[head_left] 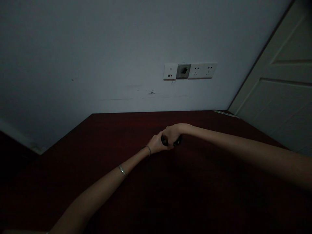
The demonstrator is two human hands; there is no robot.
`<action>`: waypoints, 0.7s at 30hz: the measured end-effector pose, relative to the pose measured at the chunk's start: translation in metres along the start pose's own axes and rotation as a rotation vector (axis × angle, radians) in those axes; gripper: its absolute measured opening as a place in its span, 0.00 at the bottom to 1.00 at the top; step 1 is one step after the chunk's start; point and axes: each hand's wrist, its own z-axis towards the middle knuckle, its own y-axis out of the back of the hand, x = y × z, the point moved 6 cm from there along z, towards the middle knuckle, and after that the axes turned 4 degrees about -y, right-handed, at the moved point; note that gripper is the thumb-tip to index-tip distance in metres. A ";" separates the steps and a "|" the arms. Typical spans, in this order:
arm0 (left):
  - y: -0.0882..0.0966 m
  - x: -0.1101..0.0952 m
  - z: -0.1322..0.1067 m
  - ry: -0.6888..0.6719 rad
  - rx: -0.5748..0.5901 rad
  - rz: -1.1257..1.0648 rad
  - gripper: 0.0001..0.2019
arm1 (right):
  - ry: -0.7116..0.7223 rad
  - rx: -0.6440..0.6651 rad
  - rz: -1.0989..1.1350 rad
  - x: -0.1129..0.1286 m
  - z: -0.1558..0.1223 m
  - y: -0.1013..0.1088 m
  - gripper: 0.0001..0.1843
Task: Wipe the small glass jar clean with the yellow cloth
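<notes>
Both hands meet over a small dark round object (164, 140) with a thin pale rim on its left edge. Its kind is hard to make out, since fingers cover most of it and the light is dim. My left hand (156, 143) closes around its left and lower side, and bracelets circle that wrist and forearm. From the right, my right hand (172, 134) bends down over its top with the fingers curled onto it. A dark part of the object also shows just right of those fingers. Beneath both hands lies a dark red tabletop (117, 130).
A pale wall (109, 55) rises behind the table, with scuff marks low down. White socket plates (202, 71) and a grey-framed switch plate (183, 71) are set in it. A panelled door (280, 91) stands at the right. A thin pale strip (225, 113) lies near the table's back right corner.
</notes>
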 end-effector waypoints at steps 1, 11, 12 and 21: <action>0.000 0.002 0.000 0.004 -0.001 -0.006 0.44 | 0.001 0.003 0.003 0.000 0.000 -0.001 0.23; 0.001 -0.004 -0.001 -0.007 -0.017 0.019 0.42 | -0.087 -0.199 0.197 -0.009 0.001 -0.004 0.17; 0.001 -0.005 -0.001 -0.006 -0.014 0.021 0.42 | -0.095 -0.215 0.230 -0.012 0.002 -0.003 0.16; 0.003 -0.006 -0.002 0.002 -0.006 0.018 0.41 | -0.152 -0.262 0.557 -0.036 -0.002 -0.002 0.08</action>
